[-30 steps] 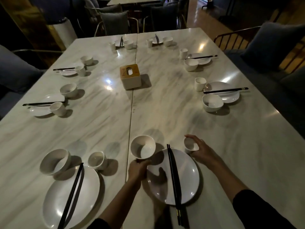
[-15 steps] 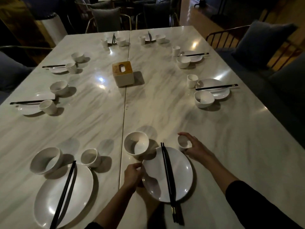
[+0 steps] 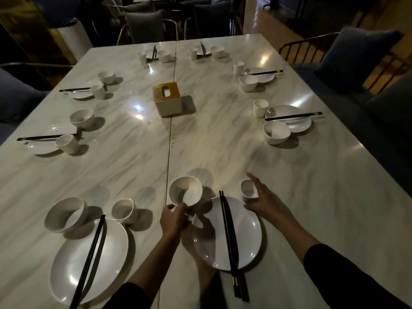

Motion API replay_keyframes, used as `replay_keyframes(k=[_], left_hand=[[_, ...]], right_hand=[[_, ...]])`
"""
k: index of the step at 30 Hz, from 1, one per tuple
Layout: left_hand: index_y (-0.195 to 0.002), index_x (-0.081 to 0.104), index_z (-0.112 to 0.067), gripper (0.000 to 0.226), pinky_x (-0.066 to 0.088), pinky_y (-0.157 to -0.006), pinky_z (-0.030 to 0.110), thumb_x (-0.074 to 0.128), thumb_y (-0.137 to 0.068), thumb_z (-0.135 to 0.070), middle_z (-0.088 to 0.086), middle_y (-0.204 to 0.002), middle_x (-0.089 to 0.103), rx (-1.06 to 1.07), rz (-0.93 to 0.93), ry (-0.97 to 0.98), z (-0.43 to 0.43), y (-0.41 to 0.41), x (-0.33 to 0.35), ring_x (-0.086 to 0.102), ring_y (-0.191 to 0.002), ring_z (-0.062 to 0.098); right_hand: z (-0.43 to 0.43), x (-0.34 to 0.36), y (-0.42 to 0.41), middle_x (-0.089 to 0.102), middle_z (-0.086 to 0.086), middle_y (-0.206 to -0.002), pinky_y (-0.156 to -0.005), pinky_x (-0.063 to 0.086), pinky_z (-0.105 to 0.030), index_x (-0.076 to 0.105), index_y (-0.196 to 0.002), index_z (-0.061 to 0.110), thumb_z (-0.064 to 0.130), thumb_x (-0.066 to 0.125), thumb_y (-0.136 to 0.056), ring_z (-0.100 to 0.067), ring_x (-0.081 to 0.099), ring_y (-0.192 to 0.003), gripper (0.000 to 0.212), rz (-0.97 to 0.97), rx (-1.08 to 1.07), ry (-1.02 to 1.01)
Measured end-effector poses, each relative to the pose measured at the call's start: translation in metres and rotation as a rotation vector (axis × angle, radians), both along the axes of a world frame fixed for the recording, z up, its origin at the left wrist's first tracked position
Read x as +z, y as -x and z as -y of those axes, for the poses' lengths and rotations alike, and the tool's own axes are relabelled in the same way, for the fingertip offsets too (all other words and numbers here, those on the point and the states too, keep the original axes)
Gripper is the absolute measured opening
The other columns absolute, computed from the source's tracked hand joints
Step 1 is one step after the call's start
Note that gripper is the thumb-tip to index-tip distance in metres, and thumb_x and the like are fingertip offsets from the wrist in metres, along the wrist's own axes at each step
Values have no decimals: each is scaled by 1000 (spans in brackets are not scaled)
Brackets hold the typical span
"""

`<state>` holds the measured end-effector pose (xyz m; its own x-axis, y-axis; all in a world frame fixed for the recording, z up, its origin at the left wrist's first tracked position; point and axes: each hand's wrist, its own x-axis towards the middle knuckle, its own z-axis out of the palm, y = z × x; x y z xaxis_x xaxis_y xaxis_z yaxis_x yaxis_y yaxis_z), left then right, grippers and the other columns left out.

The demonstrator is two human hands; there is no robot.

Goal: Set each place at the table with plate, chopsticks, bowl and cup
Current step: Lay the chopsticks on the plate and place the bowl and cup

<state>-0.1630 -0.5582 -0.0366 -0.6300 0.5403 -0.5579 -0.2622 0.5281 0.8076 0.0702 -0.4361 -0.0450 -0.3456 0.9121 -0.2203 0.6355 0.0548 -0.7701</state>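
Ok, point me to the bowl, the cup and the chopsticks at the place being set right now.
bowl [image 3: 185, 193]: head view, on its inner wall.
cup [image 3: 249, 190]: head view, inside its rim.
chopsticks [image 3: 227, 237]: head view, mid-shaft over the plate.

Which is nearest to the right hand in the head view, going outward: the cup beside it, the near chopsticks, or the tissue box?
From the right hand:
1. Cup, touching its fingers, on the table.
2. Chopsticks, to its left, across the plate.
3. Tissue box, far off at the table's centre.
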Motion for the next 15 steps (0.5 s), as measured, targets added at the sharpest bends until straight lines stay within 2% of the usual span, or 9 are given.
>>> replay_keyframes(k=[1, 3, 6, 8, 10, 13, 15], left_hand=[[-130, 44, -6, 51, 60, -70, 43, 64, -85, -19, 23, -109, 62, 34, 20, -10, -5, 4, -1, 67, -83, 34], [-134, 41, -9, 54, 60, -66, 41, 61, -85, -15, 22, -117, 59, 24, 25, 5, -14, 11, -2, 67, -89, 37], [-128, 46, -7, 45, 58, -65, 40, 57, -84, -7, 23, -115, 61, 8, 14, 36, -18, 13, -3, 66, -94, 40], [-125, 47, -6, 42, 58, -69, 42, 58, -85, -7, 23, -115, 61, 28, 7, 42, -18, 11, -5, 66, -94, 40], [-122, 48, -5, 38, 58, -66, 39, 58, -85, -8, 22, -113, 60, 43, 12, 45, -15, 7, -6, 67, -91, 39], [-122, 47, -5, 39, 53, -56, 33, 58, -84, -7, 21, -111, 59, 42, 18, 45, -12, 4, -7, 66, -90, 38], [-123, 47, -5, 39, 51, -55, 31, 57, -85, -7, 21, -112, 60, 38, 16, 43, -11, 4, -8, 66, -92, 38]], right_hand=[[-1, -1, 0, 57, -7, -118, -84, 48, -28, 28, -145, 40, 11, 81, -66, -26, 65, -99, 99, 10, -16, -8], [-3, -1, 1, 60, -7, -112, -83, 47, -28, 30, -142, 39, 11, 82, -64, -27, 64, -100, 97, -14, -59, -2], [-3, 0, 0, 59, -2, -107, -71, 37, -16, 38, -138, 33, 9, 78, -70, -18, 59, -98, 82, 8, -55, 29], [-3, 0, 0, 61, -3, -107, -70, 36, -16, 40, -136, 31, 9, 78, -71, -17, 57, -94, 78, 24, -44, 21], [-4, -3, -1, 64, -7, -111, -70, 39, -16, 42, -135, 29, 6, 78, -70, -20, 60, -94, 79, 3, -50, 13], [-4, -2, -2, 61, -6, -106, -62, 38, 0, 43, -135, 26, 3, 77, -70, -21, 58, -95, 77, 7, -56, -2], [-4, 1, -2, 60, -6, -104, -61, 37, 3, 44, -135, 25, 2, 76, -71, -22, 58, -94, 75, 11, -53, -11]])
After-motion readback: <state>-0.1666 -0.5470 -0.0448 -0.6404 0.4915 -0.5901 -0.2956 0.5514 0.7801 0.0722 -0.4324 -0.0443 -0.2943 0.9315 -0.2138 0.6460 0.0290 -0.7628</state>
